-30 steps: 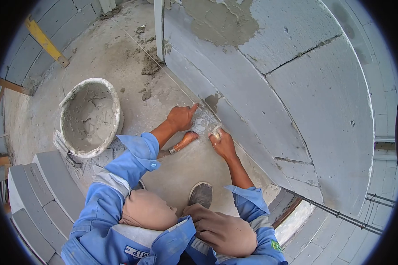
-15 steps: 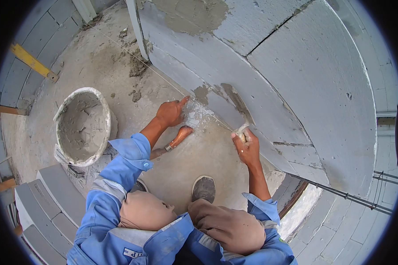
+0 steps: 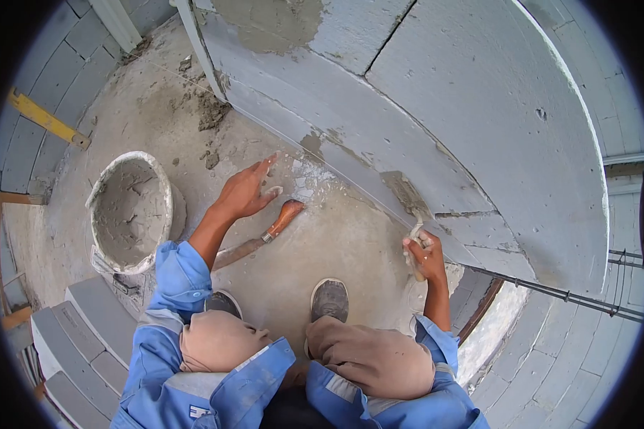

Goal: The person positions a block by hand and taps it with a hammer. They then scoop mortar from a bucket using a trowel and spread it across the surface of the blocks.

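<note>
My right hand (image 3: 423, 256) is closed around the handle of a mortar-smeared trowel (image 3: 403, 193). The trowel's blade lies against the lower face of the grey block wall (image 3: 436, 161). My left hand (image 3: 247, 190) is open over the floor, fingers stretched toward the foot of the wall, holding nothing. Below it lies a tool with an orange-brown wooden handle (image 3: 288, 216) and a dull flat blade, whose far end is hidden behind my left arm. A thin string (image 3: 265, 129) runs along the wall's base. Pale chips (image 3: 305, 180) are scattered beside my left fingers.
A bucket of grey mortar (image 3: 170, 207) stands at the left. Grey blocks (image 3: 96, 314) are stacked at lower left. Mortar clumps (image 3: 211, 111) lie on the floor near the wall's far end. A yellow bar (image 3: 46, 120) leans at the upper left; steel rods (image 3: 572, 299) stick out at the right.
My left hand has drawn back from the string, and its fingers have spread. My right hand has moved right with the trowel, whose blade now shows flatter against the wall.
</note>
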`<state>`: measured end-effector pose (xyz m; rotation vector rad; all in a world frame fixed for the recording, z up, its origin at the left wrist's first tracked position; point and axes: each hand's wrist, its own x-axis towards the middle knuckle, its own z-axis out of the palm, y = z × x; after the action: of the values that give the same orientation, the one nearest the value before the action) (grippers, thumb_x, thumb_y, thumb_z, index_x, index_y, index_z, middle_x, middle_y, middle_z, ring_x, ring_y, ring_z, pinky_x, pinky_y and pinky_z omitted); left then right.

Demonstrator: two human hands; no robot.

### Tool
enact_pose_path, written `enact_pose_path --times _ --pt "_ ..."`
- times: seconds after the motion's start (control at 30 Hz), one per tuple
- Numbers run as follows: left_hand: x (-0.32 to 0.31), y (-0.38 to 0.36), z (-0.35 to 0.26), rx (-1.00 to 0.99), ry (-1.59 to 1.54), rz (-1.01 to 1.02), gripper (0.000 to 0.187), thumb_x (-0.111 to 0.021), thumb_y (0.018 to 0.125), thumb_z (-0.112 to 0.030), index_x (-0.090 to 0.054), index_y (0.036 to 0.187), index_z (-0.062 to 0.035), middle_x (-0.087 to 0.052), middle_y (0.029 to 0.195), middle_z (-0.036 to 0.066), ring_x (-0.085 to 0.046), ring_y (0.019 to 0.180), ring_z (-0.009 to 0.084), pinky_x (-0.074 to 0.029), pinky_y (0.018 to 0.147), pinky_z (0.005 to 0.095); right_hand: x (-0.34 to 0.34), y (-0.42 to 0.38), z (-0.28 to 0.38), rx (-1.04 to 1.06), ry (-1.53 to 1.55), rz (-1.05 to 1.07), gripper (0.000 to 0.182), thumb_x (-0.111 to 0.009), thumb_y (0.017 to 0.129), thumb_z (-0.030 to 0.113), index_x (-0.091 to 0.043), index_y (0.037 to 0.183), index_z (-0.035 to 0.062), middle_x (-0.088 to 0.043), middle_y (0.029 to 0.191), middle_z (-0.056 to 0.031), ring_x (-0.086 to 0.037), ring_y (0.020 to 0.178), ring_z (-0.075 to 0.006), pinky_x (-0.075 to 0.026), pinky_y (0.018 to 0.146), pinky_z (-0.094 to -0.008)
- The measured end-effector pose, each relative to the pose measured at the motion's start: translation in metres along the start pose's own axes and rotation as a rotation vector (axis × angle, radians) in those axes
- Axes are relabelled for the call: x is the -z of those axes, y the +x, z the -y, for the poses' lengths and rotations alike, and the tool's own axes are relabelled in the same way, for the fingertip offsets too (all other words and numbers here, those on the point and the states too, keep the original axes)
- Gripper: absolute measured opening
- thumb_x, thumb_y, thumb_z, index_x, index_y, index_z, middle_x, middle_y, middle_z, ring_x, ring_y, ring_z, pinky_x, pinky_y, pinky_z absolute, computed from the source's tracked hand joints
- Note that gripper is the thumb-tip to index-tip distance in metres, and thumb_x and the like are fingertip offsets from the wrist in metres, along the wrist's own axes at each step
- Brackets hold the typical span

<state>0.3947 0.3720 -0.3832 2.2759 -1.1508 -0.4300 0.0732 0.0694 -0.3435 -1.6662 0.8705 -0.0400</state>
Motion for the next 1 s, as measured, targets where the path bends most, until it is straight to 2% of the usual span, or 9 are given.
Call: enact_pose_path --times 0.2,0.33,0.4,0.47,0.5,0.53,0.6,0.7,1.0 --pt "0.105 -0.115 -0.023 0.232 -0.612 -0.513 0.054 -0.067 0.09 -0.012 -0.05 0.14 -0.0013 -0.065 0.109 0.015 -0.063 0.097 0.0161 -0.05 0.088 0.0327 -0.023 -0.041 -0.037 0.051 0.033 -0.118 0.021 -0.071 0.087 0.018 -0.059 0.079 0.0033 -0.059 0.067 -0.0009 -0.053 0.059 -0.0085 -0.042 0.054 -0.0251" --pt "0.172 -0.182 0.055 0.555 0.015 -0.919 0.051 -0.069 0.09 -0.02 -0.054 0.134 0.0002 -0.065 0.112 0.017 -0.065 0.097 0.0236 -0.051 0.089 0.0361 -0.074 -0.013 0.005 0.242 -0.316 0.09 0.023 -0.071 0.087 0.018 -0.058 0.081 0.0001 -0.057 0.065 -0.0079 -0.053 0.059 -0.0128 -0.042 0.055 -0.0301" --pt "0.193 -0.234 0.126 0.742 0.718 -0.836 0.055 -0.068 0.09 -0.035 -0.057 0.131 0.0002 -0.063 0.12 0.022 -0.062 0.108 0.034 -0.049 0.094 0.0429 -0.112 -0.008 0.024 0.4 -0.318 0.002 0.025 -0.071 0.086 0.02 -0.058 0.081 -0.0001 -0.057 0.065 -0.0109 -0.055 0.058 -0.0179 -0.045 0.056 -0.0351" --pt "0.198 -0.278 0.195 1.186 0.565 -0.606 0.071 -0.056 0.092 -0.059 -0.056 0.133 -0.0008 -0.059 0.131 0.023 -0.055 0.122 0.0368 -0.045 0.098 0.0418 -0.141 0.0 0.036 0.514 -0.398 0.142 0.022 -0.069 0.086 0.019 -0.059 0.087 -0.0006 -0.059 0.066 -0.0143 -0.059 0.058 -0.0287 -0.047 0.057 -0.0395" --pt "0.195 -0.288 0.204 1.228 0.052 -0.626 0.073 -0.054 0.092 -0.061 -0.056 0.132 0.0 -0.06 0.13 0.021 -0.057 0.119 0.0331 -0.045 0.098 0.0393 -0.155 0.0 0.048 0.605 -0.488 0.212 0.021 -0.069 0.085 0.017 -0.059 0.09 -0.0004 -0.06 0.07 -0.0159 -0.06 0.062 -0.0333 -0.048 0.058 -0.041" --pt "0.19 -0.284 0.204 1.19 -0.469 -0.628 0.076 -0.052 0.092 -0.064 -0.057 0.132 0.0008 -0.061 0.13 0.019 -0.06 0.116 0.0293 -0.045 0.098 0.0368 -0.165 0.0 0.061 0.694 -0.582 0.263 0.021 -0.069 0.084 0.016 -0.059 0.094 -0.0001 -0.061 0.074 -0.0174 -0.062 0.065 -0.0379 -0.049 0.059 -0.0426" --pt "0.182 -0.277 0.196 1.039 -0.612 -0.664 0.07 -0.054 0.095 -0.057 -0.059 0.13 0.0033 -0.064 0.125 0.013 -0.06 0.11 0.0208 -0.043 0.098 0.0321 -0.188 0.0 0.092 0.847 -0.649 0.353 0.022 -0.069 0.084 0.015 -0.059 0.096 0.0007 -0.061 0.08 -0.0183 -0.063 0.07 -0.039 -0.05 0.06 -0.044" --pt "0.165 -0.261 0.153 0.689 -0.629 -0.801 0.058 -0.056 0.099 -0.045 -0.06 0.128 0.0058 -0.066 0.117 0.01 -0.057 0.108 0.0172 -0.043 0.097 0.0304 -0.225 0.007 0.137 1.006 -0.87 0.484 0.023 -0.068 0.085 0.016 -0.057 0.099 0.0019 -0.06 0.094 -0.0187 -0.065 0.079 -0.0379 -0.052 0.063 -0.0463" --pt "0.138 -0.21 0.054 0.511 -0.568 -0.768 0.047 -0.055 0.1 -0.028 -0.057 0.129 0.008 -0.065 0.121 0.015 -0.058 0.113 0.0203 -0.042 0.1 0.0308 -0.382 0.047 0.179 0.922 -1.303 0.534 0.021 -0.056 0.086 0.007 -0.059 0.104 -0.0022 -0.066 0.1 -0.0224 -0.07 0.092 -0.0345 -0.057 0.074 -0.0442"
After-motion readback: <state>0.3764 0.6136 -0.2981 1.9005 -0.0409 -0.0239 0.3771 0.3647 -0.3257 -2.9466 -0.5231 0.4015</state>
